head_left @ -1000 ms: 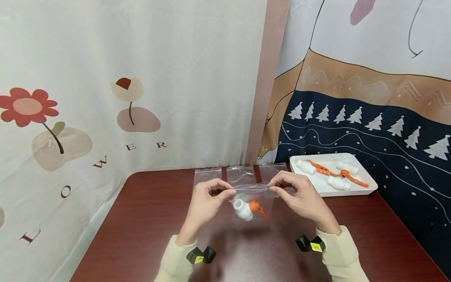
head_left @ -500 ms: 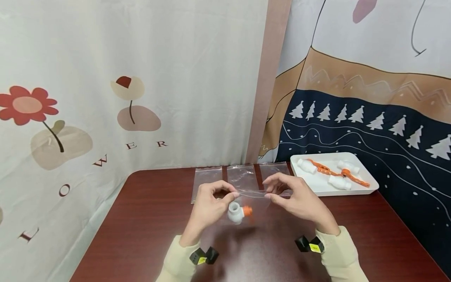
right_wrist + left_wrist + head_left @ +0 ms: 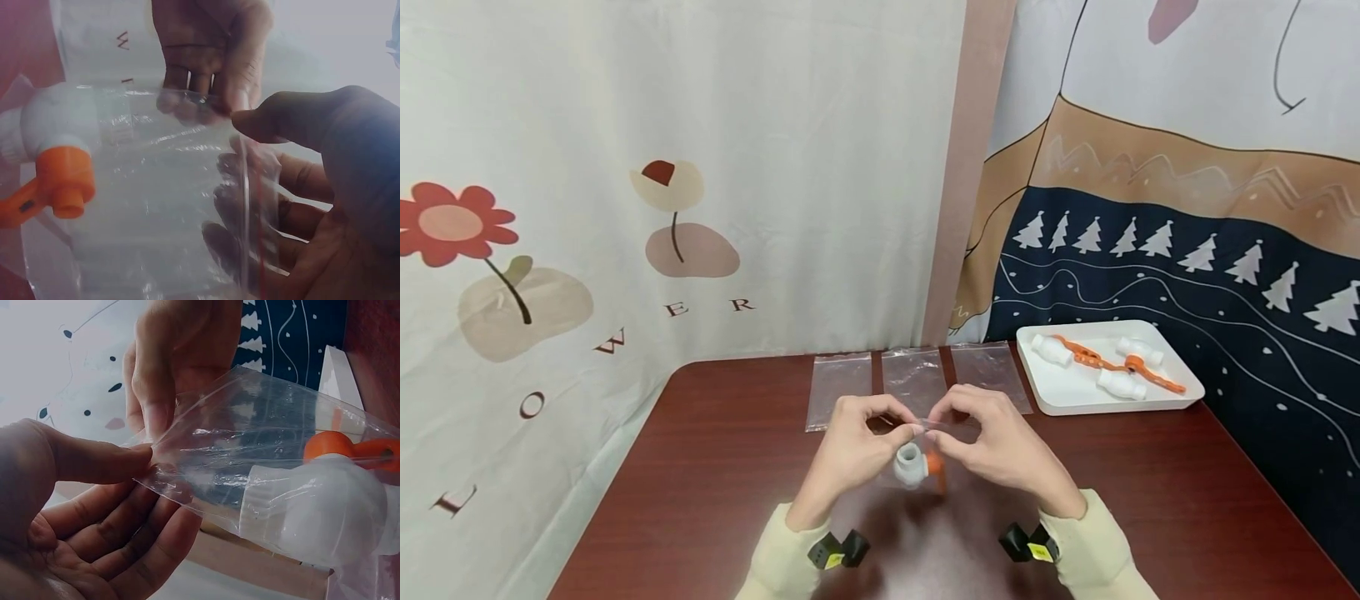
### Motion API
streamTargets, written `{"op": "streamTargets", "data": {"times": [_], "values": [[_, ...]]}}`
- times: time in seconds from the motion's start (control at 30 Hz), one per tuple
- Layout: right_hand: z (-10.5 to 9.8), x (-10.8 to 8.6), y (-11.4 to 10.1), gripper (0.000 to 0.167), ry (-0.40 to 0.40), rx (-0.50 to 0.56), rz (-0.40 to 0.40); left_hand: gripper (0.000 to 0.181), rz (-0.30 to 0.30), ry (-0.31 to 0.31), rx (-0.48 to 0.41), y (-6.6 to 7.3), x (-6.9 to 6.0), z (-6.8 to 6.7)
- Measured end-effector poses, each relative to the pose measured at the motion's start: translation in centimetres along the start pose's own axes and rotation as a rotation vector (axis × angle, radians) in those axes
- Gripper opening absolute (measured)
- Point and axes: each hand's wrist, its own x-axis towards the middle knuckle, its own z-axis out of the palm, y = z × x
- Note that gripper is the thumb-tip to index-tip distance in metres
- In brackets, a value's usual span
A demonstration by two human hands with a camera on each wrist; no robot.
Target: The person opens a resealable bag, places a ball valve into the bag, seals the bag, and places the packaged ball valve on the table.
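A clear zip-lock bag (image 3: 156,200) hangs between my hands, above the table. Inside it is a white plastic ball valve (image 3: 911,467) with an orange handle (image 3: 64,181). My left hand (image 3: 863,442) pinches the bag's top edge between thumb and forefinger. Close beside it, my right hand (image 3: 994,437) pinches the same edge, the two thumbs nearly touching. In the right wrist view, the zip strip (image 3: 245,212) with its red line runs down past my right fingers. The other fingers of my right hand lie behind the clear film.
Three flat clear bags, left (image 3: 840,383), middle (image 3: 913,375) and right (image 3: 990,375), lie along the back of the dark red table (image 3: 700,467). At the back right is a white tray (image 3: 1060,396) with several white valves (image 3: 1122,385) with orange handles. Curtains hang behind.
My right hand has moved left along the bag's top edge until it meets my left hand. The valve in the bag has swung and sits slightly lower.
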Motion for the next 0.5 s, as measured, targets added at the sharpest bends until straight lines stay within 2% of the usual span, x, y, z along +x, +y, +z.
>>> {"op": "streamTargets", "data": {"times": [0.13, 0.23, 0.4, 0.5], "values": [[0.28, 0.01, 0.0, 0.014, -0.004, 0.01, -0.021, 0.007, -0.014, -0.03, 0.007, 0.36, -0.16, 0.01], [0.31, 0.02, 0.14, 0.012, -0.01, 0.032, -0.03, 0.009, 0.003, -0.061, 0.023, 0.55, -0.23, -0.12], [0.38, -0.01, 0.3, 0.01, -0.02, 0.059, -0.049, 0.008, 0.096, -0.14, 0.072, 0.39, -0.23, -0.35], [0.48, -0.07, 0.35, 0.012, -0.018, 0.058, -0.066, 0.009, 0.162, -0.163, 0.105, 0.24, -0.19, -0.35]]}}
